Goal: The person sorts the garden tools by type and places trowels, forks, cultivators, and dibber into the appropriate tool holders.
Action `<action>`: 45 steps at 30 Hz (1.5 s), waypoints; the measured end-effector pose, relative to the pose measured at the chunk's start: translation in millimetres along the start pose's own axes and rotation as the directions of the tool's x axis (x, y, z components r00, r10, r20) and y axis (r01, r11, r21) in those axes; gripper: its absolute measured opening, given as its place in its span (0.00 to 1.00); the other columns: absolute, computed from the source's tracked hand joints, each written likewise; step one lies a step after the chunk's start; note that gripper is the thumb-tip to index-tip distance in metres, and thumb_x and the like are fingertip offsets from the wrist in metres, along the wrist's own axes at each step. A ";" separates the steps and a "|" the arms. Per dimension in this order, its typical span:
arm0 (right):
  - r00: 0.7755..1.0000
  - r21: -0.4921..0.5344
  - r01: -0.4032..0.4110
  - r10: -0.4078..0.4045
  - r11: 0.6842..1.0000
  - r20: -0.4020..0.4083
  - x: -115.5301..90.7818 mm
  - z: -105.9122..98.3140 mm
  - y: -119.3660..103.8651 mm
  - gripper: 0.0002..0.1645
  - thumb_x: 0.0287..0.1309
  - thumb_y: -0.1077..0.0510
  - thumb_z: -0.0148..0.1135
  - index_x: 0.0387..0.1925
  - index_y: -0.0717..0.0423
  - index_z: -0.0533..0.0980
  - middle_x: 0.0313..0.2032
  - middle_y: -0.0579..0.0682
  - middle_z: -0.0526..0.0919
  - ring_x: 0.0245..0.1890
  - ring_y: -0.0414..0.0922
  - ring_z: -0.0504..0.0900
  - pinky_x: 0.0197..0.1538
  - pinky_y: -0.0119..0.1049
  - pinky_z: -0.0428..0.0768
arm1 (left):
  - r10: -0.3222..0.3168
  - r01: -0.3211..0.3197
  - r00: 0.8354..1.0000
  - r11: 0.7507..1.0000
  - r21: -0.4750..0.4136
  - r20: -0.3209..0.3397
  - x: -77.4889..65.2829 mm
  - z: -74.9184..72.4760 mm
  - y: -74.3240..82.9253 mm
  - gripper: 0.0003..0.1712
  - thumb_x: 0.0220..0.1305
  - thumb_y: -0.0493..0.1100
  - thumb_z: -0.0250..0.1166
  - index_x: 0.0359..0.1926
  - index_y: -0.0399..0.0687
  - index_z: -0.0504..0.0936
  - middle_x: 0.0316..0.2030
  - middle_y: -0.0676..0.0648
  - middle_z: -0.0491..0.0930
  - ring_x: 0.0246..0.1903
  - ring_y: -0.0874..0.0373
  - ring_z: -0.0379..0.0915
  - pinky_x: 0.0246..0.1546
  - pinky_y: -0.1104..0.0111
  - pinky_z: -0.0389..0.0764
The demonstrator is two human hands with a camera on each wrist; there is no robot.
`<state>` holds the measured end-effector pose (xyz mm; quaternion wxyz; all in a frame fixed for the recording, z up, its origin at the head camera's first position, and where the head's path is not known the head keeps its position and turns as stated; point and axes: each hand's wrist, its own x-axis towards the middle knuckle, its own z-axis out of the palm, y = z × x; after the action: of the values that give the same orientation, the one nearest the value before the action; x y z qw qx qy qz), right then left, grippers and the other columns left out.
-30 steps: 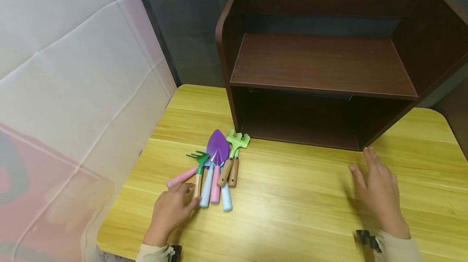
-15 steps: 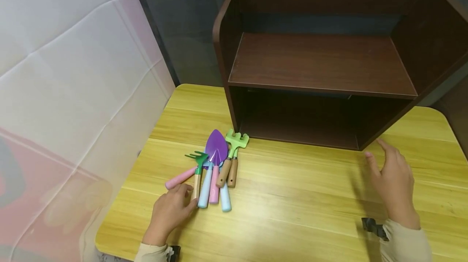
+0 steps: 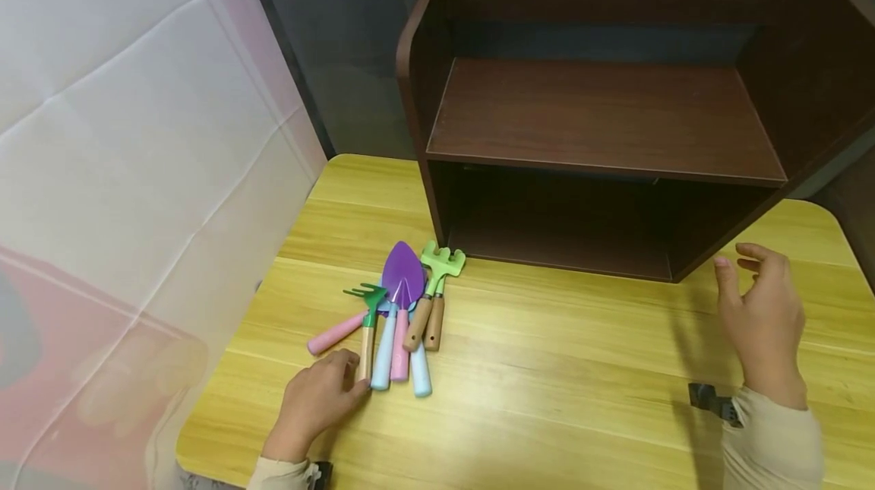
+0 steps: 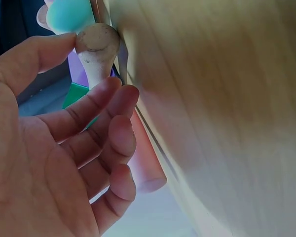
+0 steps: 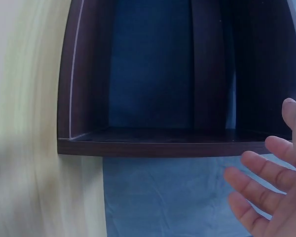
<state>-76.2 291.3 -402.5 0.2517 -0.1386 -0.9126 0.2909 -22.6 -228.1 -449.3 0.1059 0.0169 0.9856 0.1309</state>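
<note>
A dark green hand rake point(image 3: 370, 315) with a wooden handle lies at the left edge of a pile of toy garden tools. My left hand point(image 3: 317, 396) has its thumb and index finger on either side of that handle's end. Close up in the left wrist view, the thumb tip meets the rounded wooden end point(image 4: 96, 47), while the other fingers curl loosely below. Beside the rake lie a purple trowel point(image 3: 403, 273) and a light green rake point(image 3: 443, 266). My right hand point(image 3: 766, 323) hovers by the shelf's right front corner, fingers loosely bent, holding nothing.
A dark brown two-tier shelf point(image 3: 601, 165) stands at the back of the yellow wood-grain table point(image 3: 547, 368). Pink, blue and wooden handles fan out from the pile at its left front corner. A pale printed cloth point(image 3: 137, 133) hangs along the left.
My right hand has moved right and away from me, past the shelf's front corner, and its fingers have bent more. My left hand stays at the rake's handle.
</note>
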 end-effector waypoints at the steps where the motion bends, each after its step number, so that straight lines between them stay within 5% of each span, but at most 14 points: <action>1: 1.000 0.005 -0.012 0.012 1.000 -0.003 1.6 -0.3 0.1 0.28 0.69 0.47 0.50 0.60 0.64 0.67 0.53 0.68 0.75 0.50 0.66 0.75 0.38 0.50 0.67 | -0.004 0.004 1.000 1.000 -0.004 0.008 -0.6 -0.1 -0.1 0.24 0.53 0.53 0.68 0.47 0.43 0.80 0.26 0.53 0.74 0.25 0.59 0.67 0.27 0.64 0.72; 11: 0.991 -0.004 -0.133 0.133 0.991 0.014 9.8 0.6 6.0 0.28 0.69 0.46 0.49 0.60 0.60 0.65 0.55 0.62 0.74 0.50 0.60 0.74 0.35 0.42 0.62 | -0.032 0.034 0.999 0.998 -0.047 0.038 -4.7 3.8 -1.4 0.22 0.51 0.53 0.70 0.42 0.46 0.79 0.25 0.53 0.72 0.23 0.59 0.65 0.23 0.65 0.69; 14: 0.985 -0.018 -0.170 0.170 0.985 0.016 11.1 2.3 9.4 0.28 0.68 0.45 0.49 0.60 0.60 0.65 0.55 0.59 0.74 0.40 0.36 0.72 0.34 0.39 0.61 | -0.030 0.032 0.999 0.998 -0.046 0.033 -4.7 4.6 -1.2 0.20 0.52 0.53 0.70 0.41 0.47 0.79 0.25 0.53 0.72 0.23 0.60 0.65 0.23 0.66 0.69; 18: 0.980 -0.017 -0.197 0.197 0.980 0.019 12.3 3.8 14.0 0.28 0.68 0.44 0.49 0.59 0.60 0.65 0.54 0.58 0.74 0.34 0.16 0.53 0.34 0.38 0.61 | -0.036 0.038 0.999 0.998 -0.050 0.034 -5.2 3.9 -0.6 0.18 0.52 0.52 0.70 0.38 0.47 0.79 0.24 0.53 0.71 0.22 0.60 0.64 0.22 0.66 0.68; 41: 0.979 -0.050 -0.190 0.193 0.981 0.060 23.2 14.8 24.3 0.28 0.69 0.41 0.46 0.61 0.54 0.67 0.55 0.57 0.80 0.29 0.10 0.50 0.41 0.54 0.69 | -0.167 0.157 0.985 0.970 -0.184 -0.040 -14.1 -0.8 -3.1 0.16 0.53 0.48 0.65 0.41 0.47 0.77 0.27 0.51 0.78 0.22 0.61 0.66 0.21 0.67 0.65; 43: 0.976 -0.058 -0.201 0.205 0.978 0.070 24.2 15.4 24.3 0.29 0.69 0.41 0.45 0.61 0.54 0.67 0.56 0.57 0.80 0.29 0.12 0.53 0.41 0.53 0.69 | -0.178 0.165 0.983 0.965 -0.202 -0.045 -14.5 -1.1 -3.0 0.16 0.53 0.48 0.65 0.41 0.47 0.77 0.26 0.51 0.78 0.21 0.61 0.65 0.20 0.67 0.64; 45: 0.973 -0.068 -0.210 0.215 0.975 0.080 25.3 16.0 24.3 0.29 0.69 0.41 0.45 0.62 0.55 0.67 0.56 0.57 0.79 0.32 0.21 0.68 0.41 0.54 0.69 | -0.187 0.170 0.981 0.961 -0.217 -0.058 -14.8 -1.2 -3.0 0.16 0.53 0.48 0.65 0.41 0.47 0.77 0.26 0.51 0.78 0.19 0.61 0.63 0.18 0.67 0.63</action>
<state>-103.4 313.3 -418.7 0.1751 -0.2298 -0.9108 0.2950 -8.3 -232.2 -445.9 0.0800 -0.0886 0.9670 0.2250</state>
